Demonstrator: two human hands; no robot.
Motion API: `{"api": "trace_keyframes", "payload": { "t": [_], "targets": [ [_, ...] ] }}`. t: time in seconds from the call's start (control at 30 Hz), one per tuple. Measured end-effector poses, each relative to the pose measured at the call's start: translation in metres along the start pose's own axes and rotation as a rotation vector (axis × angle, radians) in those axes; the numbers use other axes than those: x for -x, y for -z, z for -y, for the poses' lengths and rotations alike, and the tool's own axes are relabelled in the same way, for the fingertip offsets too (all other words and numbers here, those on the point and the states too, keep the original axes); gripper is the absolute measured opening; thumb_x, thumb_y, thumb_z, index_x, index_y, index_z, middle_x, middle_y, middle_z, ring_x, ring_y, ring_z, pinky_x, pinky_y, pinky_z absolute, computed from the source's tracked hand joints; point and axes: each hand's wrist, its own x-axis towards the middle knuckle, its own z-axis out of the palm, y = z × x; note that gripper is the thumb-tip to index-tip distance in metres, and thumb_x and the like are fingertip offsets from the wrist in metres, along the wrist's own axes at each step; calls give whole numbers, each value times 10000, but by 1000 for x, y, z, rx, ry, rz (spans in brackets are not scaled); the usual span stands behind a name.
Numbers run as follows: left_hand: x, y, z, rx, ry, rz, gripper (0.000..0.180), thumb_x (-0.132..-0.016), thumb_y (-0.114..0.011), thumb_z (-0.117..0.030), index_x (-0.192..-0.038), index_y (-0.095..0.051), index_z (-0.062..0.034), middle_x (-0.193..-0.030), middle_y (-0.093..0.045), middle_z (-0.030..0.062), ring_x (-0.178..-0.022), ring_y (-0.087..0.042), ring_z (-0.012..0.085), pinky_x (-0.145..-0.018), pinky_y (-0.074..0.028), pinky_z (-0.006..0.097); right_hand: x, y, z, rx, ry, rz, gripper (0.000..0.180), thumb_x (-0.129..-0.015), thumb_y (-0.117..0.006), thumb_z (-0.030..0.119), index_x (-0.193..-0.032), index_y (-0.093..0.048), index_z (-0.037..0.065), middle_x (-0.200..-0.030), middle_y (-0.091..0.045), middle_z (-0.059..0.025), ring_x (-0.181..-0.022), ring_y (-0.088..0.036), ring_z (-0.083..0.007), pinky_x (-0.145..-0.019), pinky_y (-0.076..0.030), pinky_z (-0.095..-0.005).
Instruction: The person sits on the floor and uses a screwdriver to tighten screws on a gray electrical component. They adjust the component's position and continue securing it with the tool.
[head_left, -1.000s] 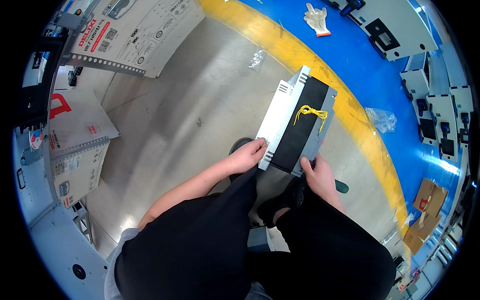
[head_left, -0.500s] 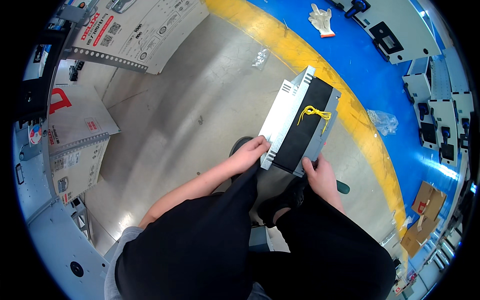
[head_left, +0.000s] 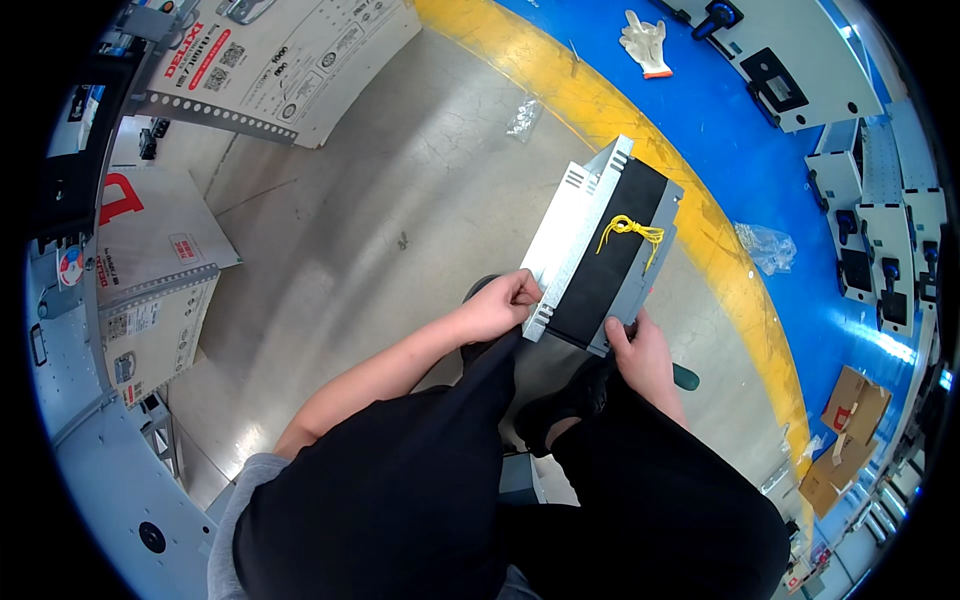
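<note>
A grey and black box-shaped device [head_left: 610, 255] is tilted over the floor between my knees. A bent, slotted galvanized metal bracket [head_left: 561, 225] runs along its left side. On its black face lies a tied bundle of yellow wire [head_left: 633, 230]. My left hand [head_left: 500, 303] is closed, its fingertips pinched at the bracket's near left corner; what is between them is hidden. My right hand [head_left: 645, 355] grips the near grey end of the device, thumb on top. A dark green rounded handle end [head_left: 685, 376] sticks out beside that hand; whether I hold it is hidden.
Large printed cartons [head_left: 290, 65] stand at left beside perforated metal rails. A yellow floor stripe [head_left: 720, 235] borders blue flooring with a white glove [head_left: 645, 42] and a plastic bag [head_left: 766, 247]. Grey metal cabinets [head_left: 800, 75] line the right, with brown cardboard boxes [head_left: 855, 405] nearer.
My left fingers have shifted slightly and curled more tightly at the bracket's corner. The device and my right hand have hardly moved.
</note>
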Motion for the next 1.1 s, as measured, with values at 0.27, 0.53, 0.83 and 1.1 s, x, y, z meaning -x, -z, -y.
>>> {"api": "trace_keyframes", "payload": {
  "t": [0.27,0.53,0.83,1.1],
  "targets": [
    [2,-14,3,-217,-54,-82,265,-1052,-515,-242,-942,-591,-13,-797,-557,39,-758,-519,125,-722,-455,320,0,1,-2,-1,-12,-5,568,-938,-664,496,-1146,-612,-31,-719,-656,-140,-701,-667,-346,-662,-508,-433],
    [3,0,-2,24,-7,-100,83,-928,-505,-55,-961,-581,-54,-784,-518,-30,-734,-458,64,-671,-401,264,-1,-2,4,-25,-40,4,500,-944,-666,437,-1143,-629,-20,-738,-650,-125,-700,-656,-296,-676,-501,-417],
    [10,-10,-14,-254,-44,-21,190,-1010,-559,-158,-862,-515,-48,-760,-503,-9,-738,-459,92,-682,-425,315,1,-2,4,-83,-59,16,433,-970,-646,318,-1230,-624,-27,-899,-727,-184,-829,-710,-298,-773,-534,-387],
    [5,-7,-15,-167,-28,-10,222,-1015,-566,-236,-897,-535,-51,-799,-528,20,-779,-480,111,-723,-430,322,-3,-6,-13,-55,13,-11,442,-996,-608,352,-1165,-627,-56,-851,-692,-189,-752,-659,-321,-720,-513,-426]
  ]
}}
